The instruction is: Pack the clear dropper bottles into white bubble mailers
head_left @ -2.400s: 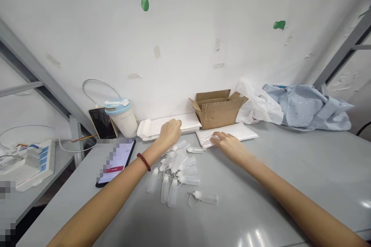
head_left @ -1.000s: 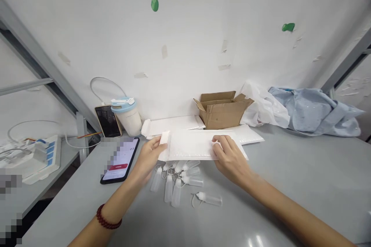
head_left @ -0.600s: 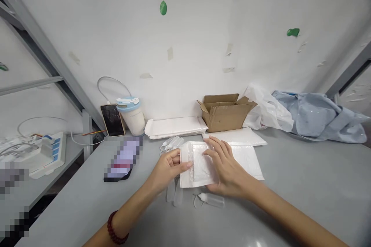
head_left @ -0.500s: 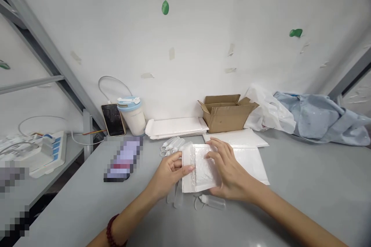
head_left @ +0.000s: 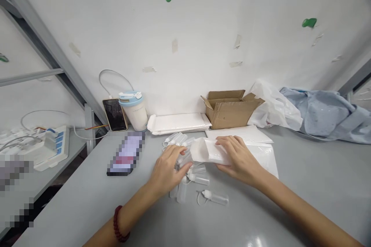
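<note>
My right hand (head_left: 239, 158) grips a small white padded envelope (head_left: 213, 152), which is tilted with its open end toward the left. Just left of that end, my left hand (head_left: 169, 166) is over a pile of clear plastic bottles (head_left: 198, 178) with white caps; its thumb and fingers are curved and apart. Whether a bottle lies between those fingers is hard to tell. One bottle (head_left: 218, 198) lies separately in front of the pile, nearer to me.
Flat white envelopes (head_left: 179, 122), a cardboard box (head_left: 232, 115), a white plastic bag (head_left: 275, 108) and blue cloth (head_left: 324, 114) line the back. A cup (head_left: 135, 112) and two phones, one upright (head_left: 115, 114) and one flat (head_left: 127, 154), are at left.
My left hand has let go of the envelope and moved slightly left, over the bottles. The envelope has turned in my right hand and its end has opened. The view has shifted slightly.
</note>
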### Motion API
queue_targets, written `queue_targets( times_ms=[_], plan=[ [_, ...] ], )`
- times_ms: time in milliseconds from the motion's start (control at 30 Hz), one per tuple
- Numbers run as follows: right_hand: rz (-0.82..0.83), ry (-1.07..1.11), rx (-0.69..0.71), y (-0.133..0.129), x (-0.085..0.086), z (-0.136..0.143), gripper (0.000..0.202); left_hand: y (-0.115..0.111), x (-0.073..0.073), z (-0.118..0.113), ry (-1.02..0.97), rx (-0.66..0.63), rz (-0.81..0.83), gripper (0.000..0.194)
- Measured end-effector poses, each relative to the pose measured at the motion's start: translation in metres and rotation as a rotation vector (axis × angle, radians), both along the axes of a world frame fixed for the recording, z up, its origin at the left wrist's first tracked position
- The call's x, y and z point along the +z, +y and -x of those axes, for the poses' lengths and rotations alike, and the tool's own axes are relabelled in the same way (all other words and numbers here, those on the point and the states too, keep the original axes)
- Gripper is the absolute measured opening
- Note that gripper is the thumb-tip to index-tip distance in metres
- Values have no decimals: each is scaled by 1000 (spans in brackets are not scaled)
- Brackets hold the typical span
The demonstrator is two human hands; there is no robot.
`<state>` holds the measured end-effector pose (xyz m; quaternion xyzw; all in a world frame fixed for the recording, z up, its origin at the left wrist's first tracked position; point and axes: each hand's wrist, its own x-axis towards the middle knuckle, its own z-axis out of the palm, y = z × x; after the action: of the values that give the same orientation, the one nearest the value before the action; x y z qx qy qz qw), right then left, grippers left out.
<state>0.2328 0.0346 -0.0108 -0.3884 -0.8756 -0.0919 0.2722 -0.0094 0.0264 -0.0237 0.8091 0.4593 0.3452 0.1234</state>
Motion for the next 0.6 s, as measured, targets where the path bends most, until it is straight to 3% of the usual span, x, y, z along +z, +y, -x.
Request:
queue_targets(
  times_ms=[167,267,367,467,600],
  plan=[
    [20,-11,-50,4,-1,-5,35,-2,-6,-3,160,-58,-102,28],
    [41,-28,-84,6,-2,-6,38,-2,-5,-4,121,-48,-175,21],
    [80,-40,-90,5,-2,-6,40,-3,-3,-3,-56,41,-170,18],
    [107,-46,-75,2,-1,-3,41,-6,-1,-3,-351,157,-47,32],
    [106,-34,-32,-3,0,1,43,-10,-1,-7,-668,113,95,34]
  ],
)
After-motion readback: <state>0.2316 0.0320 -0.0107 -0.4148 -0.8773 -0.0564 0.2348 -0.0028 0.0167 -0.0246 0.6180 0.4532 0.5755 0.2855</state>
